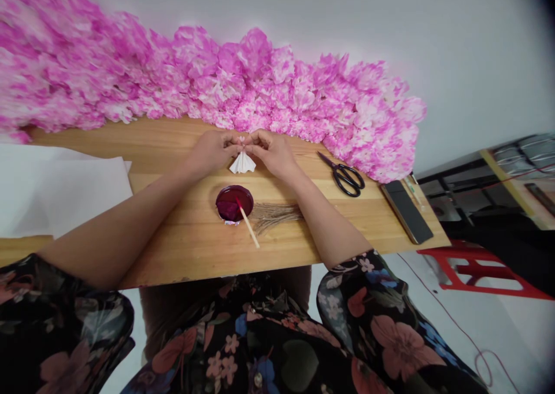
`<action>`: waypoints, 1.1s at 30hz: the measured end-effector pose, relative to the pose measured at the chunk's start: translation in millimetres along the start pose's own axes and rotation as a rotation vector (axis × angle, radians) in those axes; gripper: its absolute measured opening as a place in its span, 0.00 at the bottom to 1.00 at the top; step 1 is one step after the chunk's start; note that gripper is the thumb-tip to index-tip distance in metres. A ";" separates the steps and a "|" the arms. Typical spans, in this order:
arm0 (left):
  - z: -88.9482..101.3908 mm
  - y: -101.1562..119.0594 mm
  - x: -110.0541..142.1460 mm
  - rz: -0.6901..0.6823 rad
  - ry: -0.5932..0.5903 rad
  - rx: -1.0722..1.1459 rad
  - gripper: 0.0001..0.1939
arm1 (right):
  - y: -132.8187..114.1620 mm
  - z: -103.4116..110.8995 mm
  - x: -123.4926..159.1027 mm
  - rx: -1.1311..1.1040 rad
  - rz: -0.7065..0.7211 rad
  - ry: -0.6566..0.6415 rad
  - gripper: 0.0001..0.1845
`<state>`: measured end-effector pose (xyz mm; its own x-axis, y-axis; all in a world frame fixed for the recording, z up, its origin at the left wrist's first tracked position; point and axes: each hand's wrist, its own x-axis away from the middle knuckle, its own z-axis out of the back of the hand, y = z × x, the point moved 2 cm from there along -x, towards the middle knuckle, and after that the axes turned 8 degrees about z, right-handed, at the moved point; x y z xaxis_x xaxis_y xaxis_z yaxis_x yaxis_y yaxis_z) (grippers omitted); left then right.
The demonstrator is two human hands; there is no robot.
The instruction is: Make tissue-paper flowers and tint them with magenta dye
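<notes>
A piece of pleated white paper [243, 163], fanned out at its lower end, is pinched near its top between both hands. My left hand [217, 151] grips it from the left with closed fingertips. From the other side my right hand [269, 152] closes thumb and fingers on the same gathered spot. Just below sits a small round dish of dark magenta liquid [228, 203], with a thin wooden stick [249, 226] leaning out over its rim, its tip stained red. A bundle of thin brown stems or wires [277, 213] lies beside the dish, partly behind my right forearm.
Pink and white paper-like flowers [260, 81] are heaped along the table's back edge. White sheets [65, 186] lie at left. Black-handled scissors [347, 177] and a dark phone-like object [406, 212] rest at right. A red stool [481, 272] stands beyond the wooden table [182, 261].
</notes>
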<state>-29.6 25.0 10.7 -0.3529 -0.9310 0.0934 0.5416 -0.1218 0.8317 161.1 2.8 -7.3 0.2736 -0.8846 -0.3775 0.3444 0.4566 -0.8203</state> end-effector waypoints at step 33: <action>-2.9 -3.8 -1.6 -0.039 0.017 -0.138 0.09 | -11.7 1.1 1.1 0.201 0.115 -0.047 0.07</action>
<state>-28.9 26.0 5.8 -0.3631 -0.9303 0.0524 0.6279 -0.2028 0.7514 158.3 -3.4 2.4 0.3616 -0.8223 -0.4394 0.4790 0.5681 -0.6691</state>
